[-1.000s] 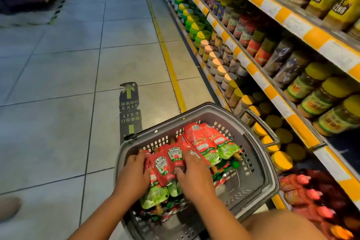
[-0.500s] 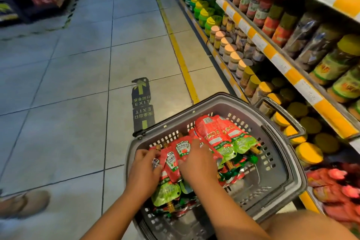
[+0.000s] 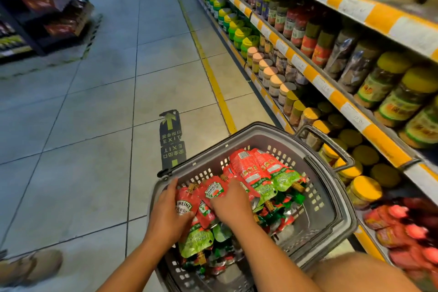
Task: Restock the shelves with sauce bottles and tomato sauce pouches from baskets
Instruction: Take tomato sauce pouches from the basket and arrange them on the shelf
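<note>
Glossy, seemingly foil pouches (image 3: pixel 251 170); matt grey plastic basket (image 3: pixel 331 211).

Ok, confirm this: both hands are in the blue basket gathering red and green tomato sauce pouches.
Wrong on one point: the basket is grey, not blue, as the head view shows. The left hand and right hand are indeed in it, gathering red and green tomato sauce pouches.

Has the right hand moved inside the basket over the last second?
No, hardly: the right hand still rests on the same pouches near the basket's left wall; mainly the camera shifted.
</note>
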`<state>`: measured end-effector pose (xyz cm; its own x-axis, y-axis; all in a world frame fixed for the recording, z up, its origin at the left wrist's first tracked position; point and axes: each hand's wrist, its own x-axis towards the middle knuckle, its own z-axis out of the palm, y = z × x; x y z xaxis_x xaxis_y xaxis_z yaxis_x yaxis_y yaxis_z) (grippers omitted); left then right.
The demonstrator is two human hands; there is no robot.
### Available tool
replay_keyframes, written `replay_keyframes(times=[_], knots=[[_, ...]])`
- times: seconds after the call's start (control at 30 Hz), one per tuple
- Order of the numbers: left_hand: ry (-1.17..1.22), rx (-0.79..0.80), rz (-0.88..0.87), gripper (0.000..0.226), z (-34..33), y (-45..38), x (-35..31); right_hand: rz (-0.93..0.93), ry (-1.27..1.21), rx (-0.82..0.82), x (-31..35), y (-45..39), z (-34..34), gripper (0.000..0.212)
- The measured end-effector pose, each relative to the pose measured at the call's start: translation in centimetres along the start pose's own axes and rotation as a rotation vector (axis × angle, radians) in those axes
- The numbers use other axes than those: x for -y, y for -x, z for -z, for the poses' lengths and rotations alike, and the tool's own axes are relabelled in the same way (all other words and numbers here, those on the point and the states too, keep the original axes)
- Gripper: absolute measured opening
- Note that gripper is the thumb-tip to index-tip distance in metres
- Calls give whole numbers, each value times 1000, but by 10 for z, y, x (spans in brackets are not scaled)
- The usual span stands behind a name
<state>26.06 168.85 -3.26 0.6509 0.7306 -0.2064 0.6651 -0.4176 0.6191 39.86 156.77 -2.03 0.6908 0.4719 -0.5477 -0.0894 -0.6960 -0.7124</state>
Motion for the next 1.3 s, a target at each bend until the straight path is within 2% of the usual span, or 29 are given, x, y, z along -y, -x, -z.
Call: replay_keyframes(times=[0.17,0.2,0.33,0.4,0.47,0.57,0.6,0.7,0.97,1.13,1.3], knots=[[56,-71,18,86,11,2,-20,-34,-245,-52,-6,14,26,30],[96,-66,55,82,15,3,-25,-50,-325,-66,-8,18,32,28],[352,-23,162,61,24,11,-57,-121,-748,-98,-14,39,58,41],[511,43,195,59,23,17,-74,-116,-899,-116,-18,54,75,40],[659,150,203,64,18,22,-97,-98,-1013,-141,-23,71,95,41],[826,251,192,37,10,35,-141,-76,-1138,-219,-37,94,126,40],[872,292,199,34,7,39,-156,-64,-1166,-248,-42,103,137,35],[959,395,194,43,-2,46,-197,-11,-1234,-334,-57,133,171,17],[1015,705,-31,28,-27,101,-312,171,-1326,-579,-95,229,266,24],[1004,831,-187,41,-47,143,-374,317,-1251,-661,-101,289,305,24],[964,920,-352,41,-60,183,-431,358,-1032,-906,-116,331,342,23]])
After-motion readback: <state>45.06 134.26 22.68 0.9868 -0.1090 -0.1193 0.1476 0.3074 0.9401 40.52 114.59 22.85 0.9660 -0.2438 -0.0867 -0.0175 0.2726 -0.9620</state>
